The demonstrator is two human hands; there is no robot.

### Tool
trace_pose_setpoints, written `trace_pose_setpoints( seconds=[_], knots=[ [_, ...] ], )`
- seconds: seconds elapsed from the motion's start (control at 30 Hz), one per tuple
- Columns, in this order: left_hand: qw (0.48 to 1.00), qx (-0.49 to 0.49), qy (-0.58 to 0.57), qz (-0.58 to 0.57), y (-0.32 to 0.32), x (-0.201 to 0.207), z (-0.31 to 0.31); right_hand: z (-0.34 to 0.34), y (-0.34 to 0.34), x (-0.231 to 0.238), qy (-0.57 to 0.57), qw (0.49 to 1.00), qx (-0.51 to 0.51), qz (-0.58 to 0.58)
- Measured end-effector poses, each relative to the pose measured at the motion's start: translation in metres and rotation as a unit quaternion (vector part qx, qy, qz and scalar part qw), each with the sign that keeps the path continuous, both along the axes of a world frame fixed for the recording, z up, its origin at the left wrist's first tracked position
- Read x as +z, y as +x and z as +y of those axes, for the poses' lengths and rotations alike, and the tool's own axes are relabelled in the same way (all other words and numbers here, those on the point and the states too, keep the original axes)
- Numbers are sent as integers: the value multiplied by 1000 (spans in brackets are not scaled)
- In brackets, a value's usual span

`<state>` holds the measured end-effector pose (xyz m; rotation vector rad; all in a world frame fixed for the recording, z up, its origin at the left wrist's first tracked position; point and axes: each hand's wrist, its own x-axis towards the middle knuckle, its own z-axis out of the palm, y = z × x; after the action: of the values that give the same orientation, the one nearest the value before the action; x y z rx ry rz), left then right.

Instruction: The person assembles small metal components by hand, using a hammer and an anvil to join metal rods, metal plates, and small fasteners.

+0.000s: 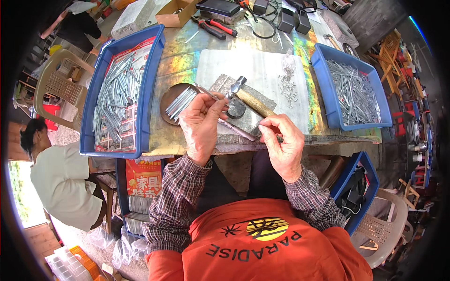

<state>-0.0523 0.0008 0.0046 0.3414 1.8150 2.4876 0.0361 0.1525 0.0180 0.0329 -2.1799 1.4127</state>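
My left hand [201, 124] is closed in a pinch on a thin metal rod [206, 92], beside a round brown dish [169, 98] that holds a bundle of thin silvery rods [182, 104]. My right hand [284, 146] has thumb and forefinger pressed together near the table's front edge; what lies between them, if anything, is too small to tell. Between the hands, a hammer [255, 101] with a wooden handle rests across a grey block [265, 99]. Beside its head is a dark round disc [236, 110]. A slender metal tool [236, 129] lies at the block's near side.
Blue trays of metal rods stand left [144, 117] and right [323, 84]. Small metal pieces [287, 89] lie on a white sheet [215, 63]. Red-handled pliers [222, 28] and an open cardboard box [176, 16] are at the back. Another person [65, 182] sits at left.
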Motion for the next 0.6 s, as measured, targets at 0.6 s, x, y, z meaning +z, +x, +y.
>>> trace_pose_setpoints(
  seconds=[0.6],
  knots=[
    [992,34,-115,39,2,0,5,1,-1,-2,-8,1000,13,-13]
  ],
)
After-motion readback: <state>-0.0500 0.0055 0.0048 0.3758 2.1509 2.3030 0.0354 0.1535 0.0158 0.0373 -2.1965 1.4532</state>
